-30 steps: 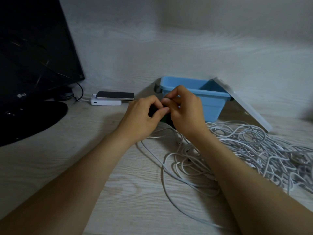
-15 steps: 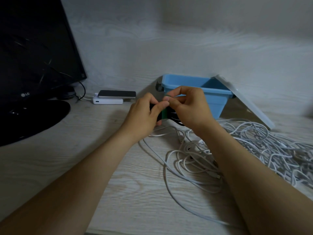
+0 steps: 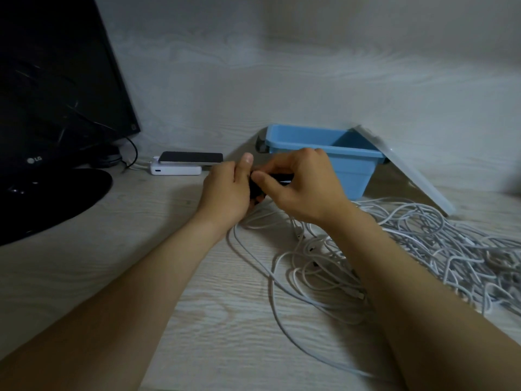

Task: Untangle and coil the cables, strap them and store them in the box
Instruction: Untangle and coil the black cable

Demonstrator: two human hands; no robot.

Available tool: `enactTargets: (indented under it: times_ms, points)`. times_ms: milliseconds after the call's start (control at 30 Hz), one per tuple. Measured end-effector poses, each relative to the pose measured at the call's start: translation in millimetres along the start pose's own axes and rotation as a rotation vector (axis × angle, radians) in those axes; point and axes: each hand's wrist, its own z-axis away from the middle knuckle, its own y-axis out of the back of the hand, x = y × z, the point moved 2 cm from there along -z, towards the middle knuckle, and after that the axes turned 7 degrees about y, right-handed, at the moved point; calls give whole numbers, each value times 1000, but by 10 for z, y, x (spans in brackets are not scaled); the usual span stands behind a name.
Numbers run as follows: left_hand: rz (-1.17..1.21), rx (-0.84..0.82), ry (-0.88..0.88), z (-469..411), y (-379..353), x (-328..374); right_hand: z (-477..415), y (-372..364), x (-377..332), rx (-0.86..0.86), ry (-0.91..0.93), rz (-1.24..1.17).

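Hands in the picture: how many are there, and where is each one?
2. The left hand and the right hand meet in front of the blue box, both pinching a small black bundle beside the white cables. None seems hidden.

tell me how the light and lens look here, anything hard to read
Head view: dim, flat light; the wide-angle lens bows the wall; the monitor is nearly black; the dark item held between left hand and right hand shows no detail; the cables soften toward the right edge.
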Motion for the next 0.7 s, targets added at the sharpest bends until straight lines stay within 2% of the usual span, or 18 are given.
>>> enactTargets:
  times_ms: [133, 333, 400, 500, 600, 667, 700]
  points:
    - [-171, 91, -256, 41, 14, 61, -10, 32, 113, 12, -137, -95]
    - [-193, 92, -402, 89, 61, 70, -21, -124, 58, -404, -169, 79]
    - [-194, 72, -394, 98, 49, 86, -2, -124, 40, -469, -200, 136]
    - [-157, 85, -340, 99, 37, 146, 1, -83, 29, -377, -158, 319]
    - [145, 131, -99, 45, 15, 151, 0, -35, 76, -213, -158, 445]
    - [311, 127, 0, -31, 10, 50, 11, 13, 187, -45, -189, 499]
    - [282, 120, -9, -47, 8, 9, 19, 54, 252, 79, -206, 489]
